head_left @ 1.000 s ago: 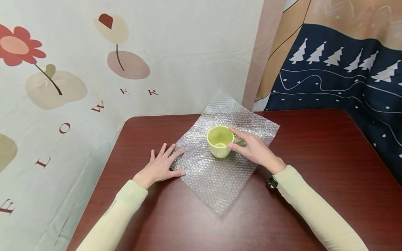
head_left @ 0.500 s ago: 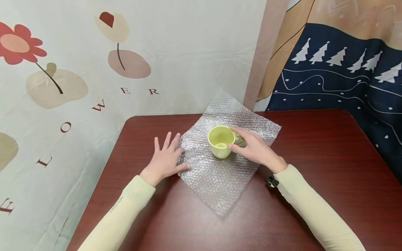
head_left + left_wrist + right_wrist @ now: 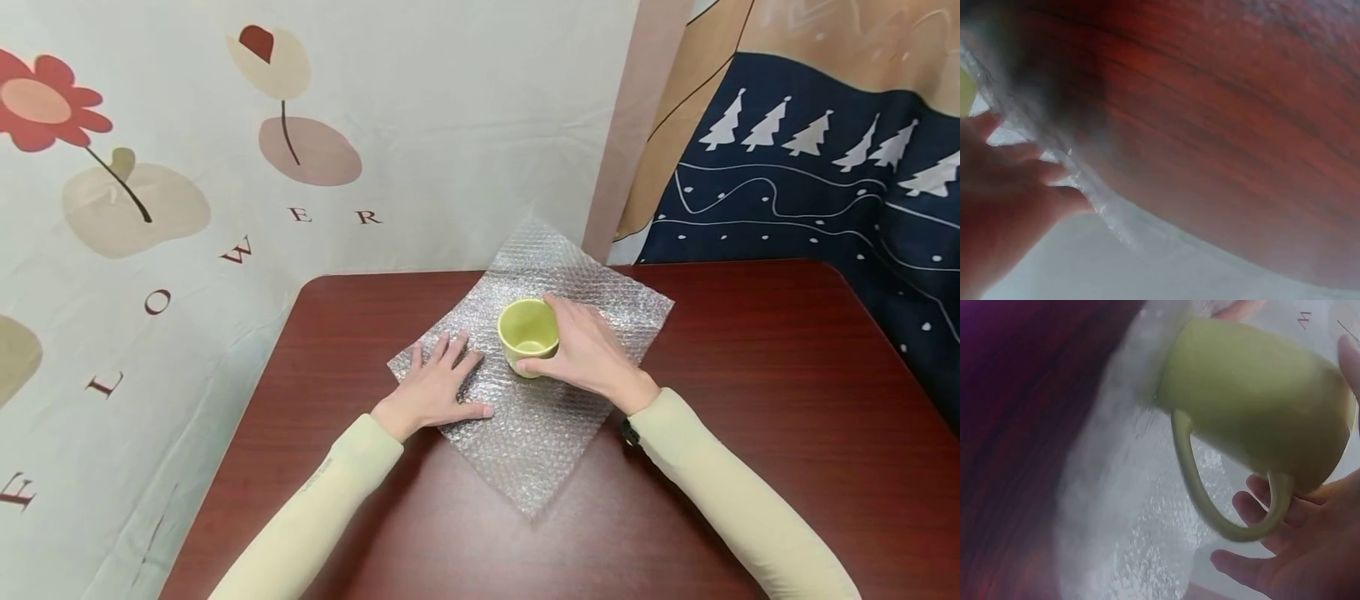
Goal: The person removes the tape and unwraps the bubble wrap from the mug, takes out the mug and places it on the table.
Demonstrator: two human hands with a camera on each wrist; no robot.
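A pale green mug (image 3: 527, 333) stands upright on a sheet of bubble wrap (image 3: 532, 458) laid cornerwise on the table. My right hand (image 3: 588, 348) holds the mug from its right side, thumb near the front and fingers at the far rim. That hand hides the handle in the head view; the right wrist view shows the mug handle (image 3: 1204, 494) beside the fingers. Spread flat, my left hand (image 3: 435, 392) rests on the left part of the wrap, apart from the mug. In the left wrist view its fingers (image 3: 1054, 197) lie by the wrap's edge.
The dark red-brown table (image 3: 750, 375) extends around the wrap. Behind it hangs a pale cloth (image 3: 465, 125) with printed flowers and letters; the wrap's far corner reaches it. A navy cloth (image 3: 787, 192) with white trees hangs at the right.
My left hand has moved right from the wrap's edge onto the wrap, uncovering its left corner. My right hand has shifted left and closed around the mug, covering the handle.
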